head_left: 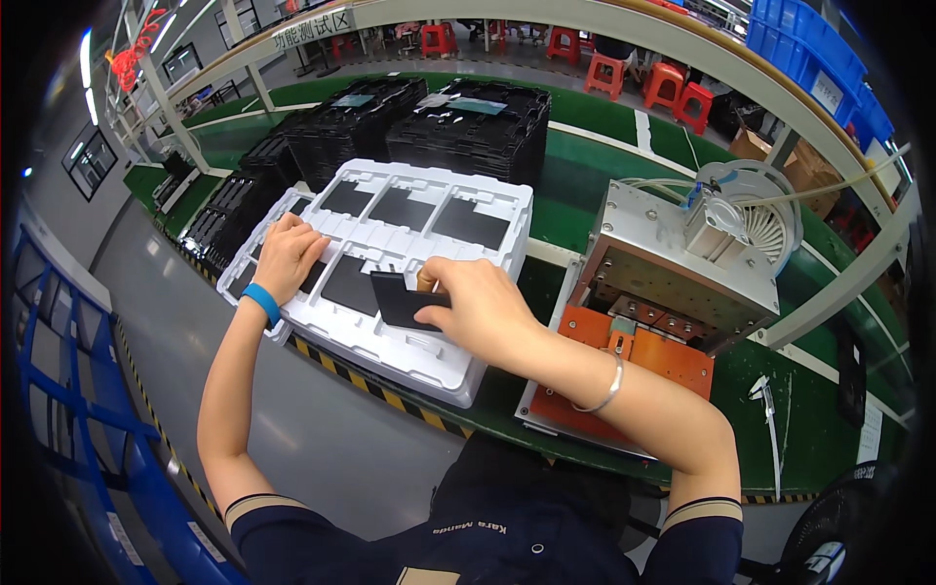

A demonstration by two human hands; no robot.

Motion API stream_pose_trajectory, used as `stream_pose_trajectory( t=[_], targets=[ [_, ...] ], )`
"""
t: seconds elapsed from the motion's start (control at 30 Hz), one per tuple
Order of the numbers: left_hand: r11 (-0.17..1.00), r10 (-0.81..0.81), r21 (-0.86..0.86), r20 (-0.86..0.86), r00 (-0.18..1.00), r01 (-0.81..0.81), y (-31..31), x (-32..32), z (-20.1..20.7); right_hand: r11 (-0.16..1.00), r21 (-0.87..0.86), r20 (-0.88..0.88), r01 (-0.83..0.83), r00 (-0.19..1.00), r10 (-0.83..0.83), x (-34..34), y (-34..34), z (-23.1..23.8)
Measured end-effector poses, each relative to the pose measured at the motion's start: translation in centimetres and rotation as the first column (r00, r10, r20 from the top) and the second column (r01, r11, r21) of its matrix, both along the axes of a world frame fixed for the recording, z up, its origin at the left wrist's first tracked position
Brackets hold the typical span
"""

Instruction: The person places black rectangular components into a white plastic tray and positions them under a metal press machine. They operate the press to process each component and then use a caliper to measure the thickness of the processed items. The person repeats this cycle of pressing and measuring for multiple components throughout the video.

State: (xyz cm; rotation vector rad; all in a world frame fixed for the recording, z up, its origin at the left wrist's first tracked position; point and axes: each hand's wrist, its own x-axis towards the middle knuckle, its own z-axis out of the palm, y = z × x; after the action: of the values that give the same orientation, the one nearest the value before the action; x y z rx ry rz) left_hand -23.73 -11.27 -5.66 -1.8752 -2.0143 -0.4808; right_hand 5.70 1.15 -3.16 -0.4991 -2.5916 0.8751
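In front of me is a white plastic tray (390,343) with several recesses, many holding flat black panels (402,208). My right hand (480,310) is closed on a thin black notched panel (392,299), pinched at its right side. This panel is tilted above the tray's front right recess. Over the tray's left part lies my left hand (286,255), its fingers bent and pressed together beside a dark panel. Whatever the left fingers hold, if anything, is hidden.
Stacks of black trays (473,132) stand behind the white one. A metal press fixture (682,263) with an orange base (673,366) is at the right. Calipers (768,414) lie on the green bench (721,458) at far right. Blue racks (88,429) stand at left.
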Motion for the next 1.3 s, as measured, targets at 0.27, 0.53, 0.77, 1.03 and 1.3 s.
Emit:
stream_pose_trajectory(
  t=[0.27,0.53,0.77,1.03,1.3],
  targets=[
    [0.988,-0.007,0.152,-0.164,0.986,0.032,-0.9,-2.0,1.8,0.989,-0.073,-0.298,0.128,0.944,-0.145,16.9,0.7,1.4],
    [0.938,-0.341,0.068,-0.008,0.940,0.340,11.6,8.5,3.2,0.750,-0.428,-0.063,0.505,0.811,-0.582,27.9,1.1,-5.0],
    [0.955,-0.249,0.124,-0.160,0.955,0.269,12.8,12.3,3.2,0.877,0.195,-0.174,0.440,0.895,-0.410,24.4,1.6,-5.5],
    [0.495,-0.851,-0.230,0.068,0.521,0.838,9.3,26.7,2.8,0.869,0.358,-0.119,0.342,0.940,-0.321,22.7,1.8,-6.5],
    [0.296,-0.890,-0.463,0.184,0.417,0.836,9.0,29.3,0.3,0.810,0.437,-0.063,0.391,0.912,-0.406,22.1,1.7,-6.3]
  ],
)
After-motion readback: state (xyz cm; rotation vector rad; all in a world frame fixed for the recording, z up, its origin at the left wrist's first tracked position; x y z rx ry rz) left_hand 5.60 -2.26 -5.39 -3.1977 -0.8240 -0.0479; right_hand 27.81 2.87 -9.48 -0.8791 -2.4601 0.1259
